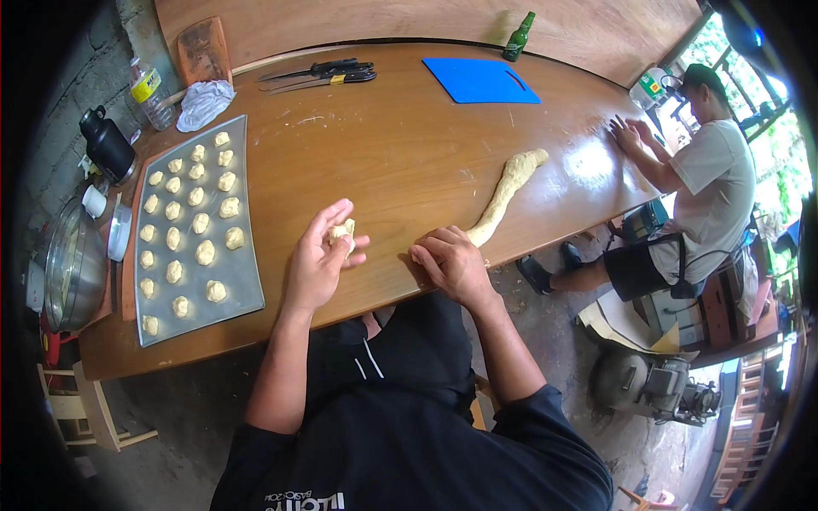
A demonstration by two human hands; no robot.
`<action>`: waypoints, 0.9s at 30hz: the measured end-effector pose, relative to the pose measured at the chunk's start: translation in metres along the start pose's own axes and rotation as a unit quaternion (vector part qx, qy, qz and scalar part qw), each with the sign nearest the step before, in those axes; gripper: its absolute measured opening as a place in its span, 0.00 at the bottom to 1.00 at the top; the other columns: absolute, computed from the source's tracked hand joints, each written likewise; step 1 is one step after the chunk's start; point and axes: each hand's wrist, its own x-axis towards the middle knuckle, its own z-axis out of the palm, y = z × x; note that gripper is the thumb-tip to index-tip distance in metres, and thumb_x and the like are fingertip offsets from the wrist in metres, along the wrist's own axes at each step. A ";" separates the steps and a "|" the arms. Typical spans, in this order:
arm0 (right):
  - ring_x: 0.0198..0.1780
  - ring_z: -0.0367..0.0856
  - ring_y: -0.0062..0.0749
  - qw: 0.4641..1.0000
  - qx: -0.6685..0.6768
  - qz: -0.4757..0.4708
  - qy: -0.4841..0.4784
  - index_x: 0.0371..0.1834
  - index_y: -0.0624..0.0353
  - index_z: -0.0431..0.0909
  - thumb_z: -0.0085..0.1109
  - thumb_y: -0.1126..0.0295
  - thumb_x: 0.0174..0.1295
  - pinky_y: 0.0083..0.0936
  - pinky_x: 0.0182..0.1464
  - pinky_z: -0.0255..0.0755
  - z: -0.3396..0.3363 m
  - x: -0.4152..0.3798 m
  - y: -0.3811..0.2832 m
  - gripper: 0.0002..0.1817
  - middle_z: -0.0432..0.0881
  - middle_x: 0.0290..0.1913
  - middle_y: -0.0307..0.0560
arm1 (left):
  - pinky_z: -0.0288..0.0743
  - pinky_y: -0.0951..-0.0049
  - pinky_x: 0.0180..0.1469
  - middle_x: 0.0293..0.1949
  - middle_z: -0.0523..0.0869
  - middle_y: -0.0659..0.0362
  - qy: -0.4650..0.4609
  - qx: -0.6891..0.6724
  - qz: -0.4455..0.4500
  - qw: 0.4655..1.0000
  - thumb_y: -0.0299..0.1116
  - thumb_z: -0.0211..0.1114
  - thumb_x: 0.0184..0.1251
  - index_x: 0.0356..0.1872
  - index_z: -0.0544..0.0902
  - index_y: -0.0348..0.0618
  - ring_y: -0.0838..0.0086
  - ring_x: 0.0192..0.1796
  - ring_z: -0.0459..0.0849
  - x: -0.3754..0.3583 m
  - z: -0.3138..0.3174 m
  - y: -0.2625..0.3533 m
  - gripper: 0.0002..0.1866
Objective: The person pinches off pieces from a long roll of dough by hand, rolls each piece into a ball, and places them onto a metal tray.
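Observation:
Held in my left hand (319,255) is a small dough piece (342,230), between the thumb and fingers just above the table. My right hand (454,264) is closed around the near end of a long dough rope (503,200), which stretches away over the wooden table to the right. Left of my hands lies a grey baking tray (247,294) with rows of small dough lumps (205,252). The rope's end inside my right hand is hidden by the fingers.
Knives (328,75) and a blue cutting board (477,81) lie toward the back, near a green bottle (518,38). A metal bowl (72,264), black flask (106,145) and plastic bottle (149,94) stand at the left. Another person (716,170) sits at the table's right end.

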 end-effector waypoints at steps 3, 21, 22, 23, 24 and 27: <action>0.49 0.86 0.51 0.999 0.022 0.021 0.042 0.51 0.58 0.89 0.71 0.58 0.75 0.43 0.54 0.81 0.003 -0.003 0.003 0.14 0.87 0.46 0.50 | 0.89 0.75 0.45 0.59 0.88 0.54 -0.112 0.062 -0.085 0.988 0.29 0.55 0.88 0.59 0.83 0.33 0.77 0.47 0.91 0.002 -0.020 0.002 0.13; 0.70 0.82 0.45 0.994 -0.086 0.033 0.060 0.56 0.54 0.89 0.69 0.50 0.76 0.58 0.88 0.51 -0.003 -0.027 0.018 0.20 0.89 0.63 0.45 | 0.72 0.80 0.30 0.41 0.87 0.58 -0.159 0.102 -0.041 0.981 0.48 0.59 0.93 0.60 0.84 0.37 0.83 0.30 0.78 -0.005 -0.020 -0.017 0.21; 0.70 0.82 0.45 0.994 -0.086 0.033 0.060 0.56 0.54 0.89 0.69 0.50 0.76 0.58 0.88 0.51 -0.001 -0.027 0.019 0.20 0.89 0.63 0.45 | 0.74 0.79 0.32 0.41 0.87 0.58 -0.139 0.017 -0.038 0.989 0.52 0.56 0.94 0.55 0.83 0.39 0.82 0.31 0.79 -0.005 -0.020 -0.019 0.23; 0.69 0.83 0.44 0.993 -0.088 0.031 0.074 0.55 0.54 0.89 0.70 0.51 0.75 0.57 0.88 0.52 0.002 -0.028 0.020 0.19 0.90 0.61 0.44 | 0.76 0.78 0.34 0.40 0.86 0.58 -0.118 -0.067 -0.035 0.990 0.56 0.53 0.94 0.50 0.81 0.41 0.81 0.32 0.79 -0.005 -0.019 -0.020 0.25; 0.68 0.84 0.43 0.992 -0.091 0.029 0.087 0.53 0.54 0.89 0.70 0.52 0.75 0.57 0.88 0.53 0.003 -0.028 0.021 0.18 0.90 0.60 0.43 | 0.78 0.76 0.38 0.40 0.86 0.57 -0.110 -0.126 -0.057 0.984 0.58 0.47 0.96 0.46 0.78 0.46 0.78 0.34 0.81 -0.008 -0.010 -0.006 0.26; 0.65 0.86 0.42 0.990 -0.088 0.026 0.111 0.51 0.54 0.89 0.70 0.55 0.75 0.55 0.87 0.55 0.006 -0.026 0.020 0.15 0.91 0.57 0.42 | 0.79 0.76 0.38 0.38 0.87 0.57 -0.124 -0.225 -0.090 0.962 0.51 0.52 0.96 0.48 0.78 0.46 0.78 0.34 0.83 -0.010 -0.005 0.004 0.19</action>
